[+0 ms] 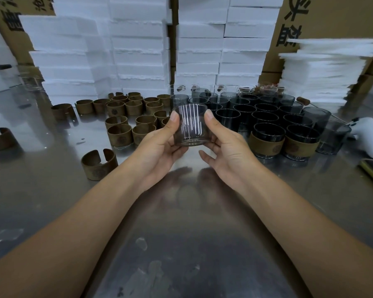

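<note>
Smoky glass cup (190,125) gripped by left hand (159,145) and right hand (226,145) (fingers (206,155) curled beneath, tips hidden).

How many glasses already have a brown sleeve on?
2. The left sleeved glass and the right sleeved glass stand side by side at the front of the glass cluster; rows behind may hide more.

The glass cup (190,125) is a short, smoky-grey, see-through cylinder with straight walls, a thick clear base, and thin white streaks of light down its side. It is held clear of the table, roughly upright, with its open mouth toward 12 o'clock and its base toward 6. The left hand (159,145) grips its 9 o'clock side and the right hand (226,147) its 3 o'clock side, with both thumbs near the rim.
</note>
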### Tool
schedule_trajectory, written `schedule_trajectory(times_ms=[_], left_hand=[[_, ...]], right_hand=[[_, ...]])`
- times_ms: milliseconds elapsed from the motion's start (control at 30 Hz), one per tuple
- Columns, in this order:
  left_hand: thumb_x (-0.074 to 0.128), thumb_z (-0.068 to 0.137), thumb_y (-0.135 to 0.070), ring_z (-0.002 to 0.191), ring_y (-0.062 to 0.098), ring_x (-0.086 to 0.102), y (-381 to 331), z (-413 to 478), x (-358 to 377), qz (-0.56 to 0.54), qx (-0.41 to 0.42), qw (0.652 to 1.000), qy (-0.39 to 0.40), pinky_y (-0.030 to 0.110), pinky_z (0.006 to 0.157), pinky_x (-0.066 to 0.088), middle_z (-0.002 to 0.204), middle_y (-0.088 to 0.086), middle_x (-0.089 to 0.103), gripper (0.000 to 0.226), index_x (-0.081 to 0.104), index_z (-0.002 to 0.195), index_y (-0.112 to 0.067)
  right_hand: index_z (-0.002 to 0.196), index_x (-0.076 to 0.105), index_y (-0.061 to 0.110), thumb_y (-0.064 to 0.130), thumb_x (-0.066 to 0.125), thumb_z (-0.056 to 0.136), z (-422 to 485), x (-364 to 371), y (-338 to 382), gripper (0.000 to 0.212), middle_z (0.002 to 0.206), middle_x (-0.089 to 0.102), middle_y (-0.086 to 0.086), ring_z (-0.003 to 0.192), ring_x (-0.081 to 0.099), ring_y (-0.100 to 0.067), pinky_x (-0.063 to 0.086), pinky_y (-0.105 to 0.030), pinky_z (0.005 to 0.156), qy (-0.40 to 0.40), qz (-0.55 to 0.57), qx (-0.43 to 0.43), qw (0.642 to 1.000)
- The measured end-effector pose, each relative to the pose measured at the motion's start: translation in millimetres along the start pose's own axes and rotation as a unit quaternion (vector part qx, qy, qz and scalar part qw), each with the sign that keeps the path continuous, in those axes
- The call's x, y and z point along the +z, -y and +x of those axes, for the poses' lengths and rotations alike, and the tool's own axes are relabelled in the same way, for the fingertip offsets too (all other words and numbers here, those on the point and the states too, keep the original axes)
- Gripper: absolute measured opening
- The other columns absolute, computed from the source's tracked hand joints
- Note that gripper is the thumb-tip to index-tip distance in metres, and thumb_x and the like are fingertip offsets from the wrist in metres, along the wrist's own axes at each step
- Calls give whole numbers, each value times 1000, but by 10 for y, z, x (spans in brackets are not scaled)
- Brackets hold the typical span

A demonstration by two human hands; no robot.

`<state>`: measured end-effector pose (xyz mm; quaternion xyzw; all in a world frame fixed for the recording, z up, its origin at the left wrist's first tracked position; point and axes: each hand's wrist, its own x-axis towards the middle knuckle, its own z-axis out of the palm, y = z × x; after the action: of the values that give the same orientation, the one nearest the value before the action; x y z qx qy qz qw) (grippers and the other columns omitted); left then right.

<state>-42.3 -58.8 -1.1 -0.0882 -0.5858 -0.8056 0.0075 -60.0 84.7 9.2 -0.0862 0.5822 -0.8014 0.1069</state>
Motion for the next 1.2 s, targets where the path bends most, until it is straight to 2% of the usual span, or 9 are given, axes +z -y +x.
schedule_trajectory(times_ms=[67,233,367,467,600,800,967,1133,1200], left_hand=[[50,79,-54,104,10,66,-2,-3,7,-2,-2,1000,17,21,86,51,108,1,72,48,68,109,-21],[43,80,-62,119,15,58,-7,-4,-3,13,-13,999,31,35,102,42,124,3,65,61,60,125,-23],[46,79,-61,101,12,66,5,12,31,59,-9,998,-36,33,91,46,108,1,72,54,67,110,-22],[51,85,-52,92,7,67,36,27,29,105,10,991,-79,33,86,48,97,-4,74,38,70,99,-23],[59,73,-54,101,11,65,57,26,31,101,4,994,-39,29,83,49,104,-4,72,48,67,108,-22],[63,72,-49,97,12,65,40,18,8,81,1,996,-36,29,87,49,101,-2,71,58,64,117,-13],[60,75,-47,96,13,64,22,0,11,79,10,996,-28,32,89,46,104,1,71,53,64,116,-13],[55,80,-48,106,18,62,11,-1,-3,66,5,998,-21,30,89,47,115,6,69,51,64,118,-17],[53,81,-49,108,16,63,10,4,-4,61,2,998,-11,29,89,47,116,4,69,48,64,117,-19]], right_hand=[[87,73,26,55,69,58,9,10,-11,41,87,73,8,84,65,-5,45,-29,81,7,8,8,1000],[106,68,23,66,58,60,8,76,-43,64,99,75,1,89,69,-10,48,-35,90,37,-46,9,998],[94,69,25,66,57,62,-16,102,-45,53,90,75,4,82,70,-10,50,-33,87,4,-67,-4,998],[97,69,26,58,61,78,-18,93,-57,38,90,73,8,86,66,-7,48,-24,76,-48,-103,-33,993],[101,68,26,50,68,80,-22,100,-63,33,90,72,13,86,66,1,48,-22,81,-78,-119,-59,988],[88,73,25,48,67,82,-33,81,-42,24,75,71,20,64,61,14,45,-6,57,-22,-130,-47,990],[86,74,30,50,68,79,-34,23,-13,22,80,72,18,68,60,11,40,-21,72,3,-127,-41,991],[88,75,33,66,67,49,-4,-4,-3,52,77,71,17,73,61,2,43,-24,76,-1,-95,-27,995],[77,76,31,63,68,50,12,-23,0,42,73,70,14,65,63,3,43,-26,77,5,-53,-15,998]])
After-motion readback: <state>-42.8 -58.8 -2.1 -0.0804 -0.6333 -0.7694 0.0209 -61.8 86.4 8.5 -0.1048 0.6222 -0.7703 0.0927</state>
